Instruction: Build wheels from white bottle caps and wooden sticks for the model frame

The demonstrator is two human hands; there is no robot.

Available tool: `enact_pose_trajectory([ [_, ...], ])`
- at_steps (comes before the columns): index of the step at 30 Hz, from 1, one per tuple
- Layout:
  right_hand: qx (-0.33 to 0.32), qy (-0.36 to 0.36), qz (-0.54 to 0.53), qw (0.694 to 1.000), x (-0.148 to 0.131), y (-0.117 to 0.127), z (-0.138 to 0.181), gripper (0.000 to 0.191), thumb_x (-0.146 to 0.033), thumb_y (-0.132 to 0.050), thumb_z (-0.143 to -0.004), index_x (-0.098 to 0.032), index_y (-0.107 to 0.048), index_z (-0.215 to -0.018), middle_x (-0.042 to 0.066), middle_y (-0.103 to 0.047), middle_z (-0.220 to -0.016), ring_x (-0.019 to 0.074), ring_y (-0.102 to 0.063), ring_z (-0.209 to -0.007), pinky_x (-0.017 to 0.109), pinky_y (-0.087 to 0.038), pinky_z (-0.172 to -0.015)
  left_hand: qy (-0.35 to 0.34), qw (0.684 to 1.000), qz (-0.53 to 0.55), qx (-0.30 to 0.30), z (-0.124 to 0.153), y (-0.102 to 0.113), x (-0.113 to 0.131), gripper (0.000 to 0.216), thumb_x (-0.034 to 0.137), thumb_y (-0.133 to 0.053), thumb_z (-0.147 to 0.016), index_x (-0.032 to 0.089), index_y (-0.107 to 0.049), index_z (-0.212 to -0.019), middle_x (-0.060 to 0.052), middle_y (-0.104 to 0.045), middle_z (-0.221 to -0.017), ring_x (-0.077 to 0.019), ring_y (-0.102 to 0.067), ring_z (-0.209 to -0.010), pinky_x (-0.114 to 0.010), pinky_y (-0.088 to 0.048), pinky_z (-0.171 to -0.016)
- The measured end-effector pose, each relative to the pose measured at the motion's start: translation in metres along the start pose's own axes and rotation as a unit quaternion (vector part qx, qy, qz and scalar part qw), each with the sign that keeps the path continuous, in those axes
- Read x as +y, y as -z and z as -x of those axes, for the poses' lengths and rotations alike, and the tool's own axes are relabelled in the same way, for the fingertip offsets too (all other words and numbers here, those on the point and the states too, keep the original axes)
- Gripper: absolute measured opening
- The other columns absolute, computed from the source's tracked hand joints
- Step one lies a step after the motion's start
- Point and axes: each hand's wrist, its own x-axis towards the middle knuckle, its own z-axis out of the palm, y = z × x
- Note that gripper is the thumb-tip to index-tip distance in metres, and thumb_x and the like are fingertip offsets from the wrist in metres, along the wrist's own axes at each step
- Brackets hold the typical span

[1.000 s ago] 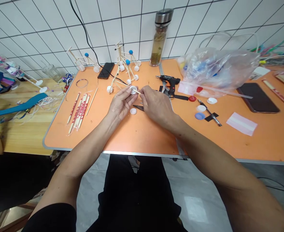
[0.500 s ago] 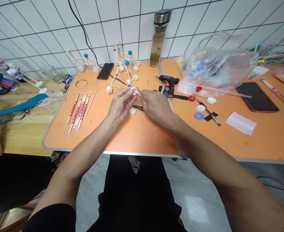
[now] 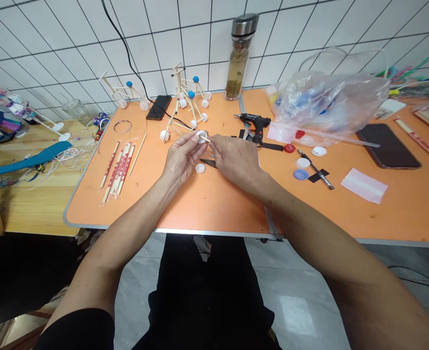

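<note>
Over the middle of the orange table (image 3: 200,204), my left hand (image 3: 181,155) pinches a white bottle cap (image 3: 201,135) between thumb and fingers. My right hand (image 3: 234,158) is closed on a short wooden stick (image 3: 205,139) whose tip meets the cap. Another white cap (image 3: 200,168) lies on the table just under my hands, beside dark scissors (image 3: 210,163) partly hidden by my right hand.
Wrapped chopsticks (image 3: 119,165) lie to the left. Stick-and-cap models (image 3: 188,104), a phone (image 3: 157,106) and a tea bottle (image 3: 239,58) stand at the back. A glue gun (image 3: 256,124), loose caps (image 3: 302,167), a plastic bag (image 3: 327,104) and a second phone (image 3: 388,146) lie to the right.
Both hands stay together on the cap and stick, with only a slight shift. The view has moved a little.
</note>
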Motion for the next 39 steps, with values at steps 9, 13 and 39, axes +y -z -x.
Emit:
enact_pose_trajectory([
  [9, -0.004, -0.014, 0.007, 1.0, -0.004, 0.005, 0.0, 0.047, -0.034, -0.033, -0.123, -0.019, -0.077, -0.132, 0.017, -0.086, -0.116, 0.0326, -0.076, -0.097, 0.037, -0.027, -0.069, -0.015, 1.0, -0.008, -0.011, 0.0, 0.001, -0.003, 0.007, 0.018, -0.084, -0.101, 0.023, -0.089, -0.101, -0.007, -0.091, -0.123, -0.025, -0.083, -0.134, -0.041, -0.065, -0.123],
  [13, 0.003, -0.021, 0.012, 1.0, -0.006, 0.004, 0.001, 0.045, -0.033, -0.035, -0.123, -0.018, -0.077, -0.129, 0.017, -0.086, -0.114, 0.0316, -0.075, -0.093, 0.037, -0.026, -0.069, -0.043, 0.999, -0.014, -0.016, -0.001, 0.004, -0.008, 0.005, 0.027, -0.088, -0.1, 0.023, -0.09, -0.104, -0.006, -0.092, -0.118, -0.0232, -0.087, -0.124, -0.039, -0.068, -0.117],
  [39, 0.023, 0.011, 0.019, 1.0, -0.006, -0.012, -0.003, 0.033, -0.019, -0.052, -0.111, -0.016, -0.078, -0.131, 0.017, -0.087, -0.108, 0.0303, -0.077, -0.09, 0.036, -0.025, -0.069, -0.201, 0.97, -0.139, 0.003, -0.001, 0.012, -0.035, 0.019, 0.042, -0.093, -0.098, 0.029, -0.094, -0.111, -0.003, -0.092, -0.111, -0.0174, -0.085, -0.1, -0.036, -0.07, -0.103],
])
